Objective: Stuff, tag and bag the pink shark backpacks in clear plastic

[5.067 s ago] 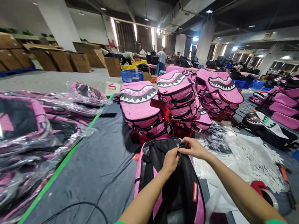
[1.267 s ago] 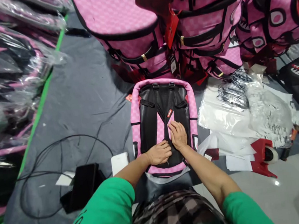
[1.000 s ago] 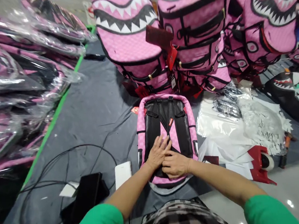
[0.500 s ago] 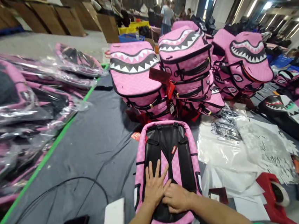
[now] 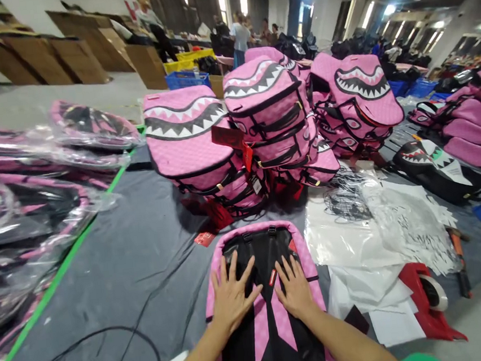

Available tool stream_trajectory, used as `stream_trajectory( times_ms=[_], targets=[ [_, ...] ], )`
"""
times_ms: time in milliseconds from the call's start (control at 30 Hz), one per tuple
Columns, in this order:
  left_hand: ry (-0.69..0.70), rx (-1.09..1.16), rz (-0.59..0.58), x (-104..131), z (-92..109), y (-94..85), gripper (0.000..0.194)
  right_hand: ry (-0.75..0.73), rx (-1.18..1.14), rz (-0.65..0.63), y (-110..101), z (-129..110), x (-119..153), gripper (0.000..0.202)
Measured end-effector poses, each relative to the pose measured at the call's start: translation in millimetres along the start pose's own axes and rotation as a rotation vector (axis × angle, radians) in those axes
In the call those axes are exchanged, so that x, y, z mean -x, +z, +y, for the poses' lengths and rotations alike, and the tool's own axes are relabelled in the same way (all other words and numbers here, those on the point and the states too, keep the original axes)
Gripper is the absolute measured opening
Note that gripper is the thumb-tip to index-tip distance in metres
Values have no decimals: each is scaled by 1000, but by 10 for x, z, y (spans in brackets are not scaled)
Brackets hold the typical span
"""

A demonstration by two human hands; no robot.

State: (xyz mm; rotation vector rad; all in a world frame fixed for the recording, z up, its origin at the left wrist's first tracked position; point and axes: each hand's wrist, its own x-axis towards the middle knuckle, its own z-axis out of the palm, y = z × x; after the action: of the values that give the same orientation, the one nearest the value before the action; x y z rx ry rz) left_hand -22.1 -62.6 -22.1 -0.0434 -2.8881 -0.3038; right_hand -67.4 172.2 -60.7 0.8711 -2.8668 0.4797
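Note:
A pink and black backpack (image 5: 261,331) lies on the grey-covered table right in front of me, its strap side facing up. My left hand (image 5: 232,292) presses flat on its left upper part, fingers spread. On the right upper part rests my right hand (image 5: 294,289), also flat with fingers apart. Between the hands a small red label (image 5: 272,278) shows on the black strap area. Beyond the backpack's top edge, a red tag (image 5: 204,239) lies on the table. The lower end of the backpack runs out of the frame.
Stacked pink shark-mouth backpacks (image 5: 189,134) stand behind. Plastic-wrapped backpacks (image 5: 47,205) lie left, beyond a green edge strip (image 5: 62,271). To the right are clear plastic bags (image 5: 343,233), a red tape dispenser (image 5: 426,299), an orange-handled tool (image 5: 459,256) and a black pouch (image 5: 439,172).
Both hands have moved up the backpack. My right hand has opened from a closed fist and now lies flat. The camera view has shifted, so the backpack sits lower in frame.

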Motion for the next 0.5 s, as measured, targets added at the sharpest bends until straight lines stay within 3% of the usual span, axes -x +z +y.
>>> stream_trajectory(
  times_ms=[167,233,333,400,500],
  targets=[
    [74,-5,-20,-10,7,468,69,32,-44,-1,28,-53,37,77],
    [52,-35,-54,9,-16,497,68,43,-61,18,20,-98,14,74],
    [31,-69,-136,-36,9,365,69,49,-129,115,-87,-74,-84,60],
    [-16,-93,-135,-28,114,272,70,101,-214,212,-246,120,-194,46],
    [-33,-106,-51,163,375,314,64,293,-299,311,-512,720,-344,27]
  ],
)
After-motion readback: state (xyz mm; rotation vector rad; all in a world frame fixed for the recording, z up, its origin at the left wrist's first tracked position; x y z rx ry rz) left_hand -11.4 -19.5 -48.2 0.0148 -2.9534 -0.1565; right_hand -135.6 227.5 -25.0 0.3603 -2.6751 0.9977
